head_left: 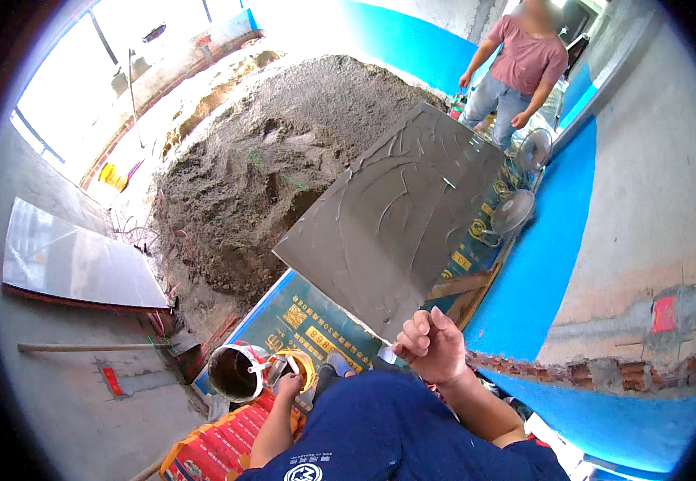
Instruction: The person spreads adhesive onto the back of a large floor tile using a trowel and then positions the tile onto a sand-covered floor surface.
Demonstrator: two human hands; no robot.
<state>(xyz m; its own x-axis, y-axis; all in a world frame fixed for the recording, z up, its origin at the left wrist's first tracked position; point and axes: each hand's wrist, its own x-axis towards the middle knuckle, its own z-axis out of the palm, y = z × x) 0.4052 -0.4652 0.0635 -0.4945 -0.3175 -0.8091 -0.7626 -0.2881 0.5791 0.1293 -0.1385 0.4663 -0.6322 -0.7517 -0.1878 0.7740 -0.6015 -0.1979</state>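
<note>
A large rectangular slab point(396, 208) lies ahead of me, its upper face spread with grey mortar in curved ridges. Close to its near corner, my right hand point(432, 345) is raised with the fingers curled in; whether it touches the slab or pinches something small, I cannot make out. Low on the left, my left hand point(287, 386) is closed at a grey metal tool point(278, 369), its exact kind unclear, over a yellow bucket point(306, 367). Beside that stands a white bucket point(236, 373) with grey residue inside.
A big heap of sand point(260, 160) fills the far left. Another person point(528, 56) stands beyond the slab. Two fans point(512, 212) line the blue-and-grey right wall point(556, 240). A pale panel point(83, 256) leans at left; a red sack point(220, 445) lies near me.
</note>
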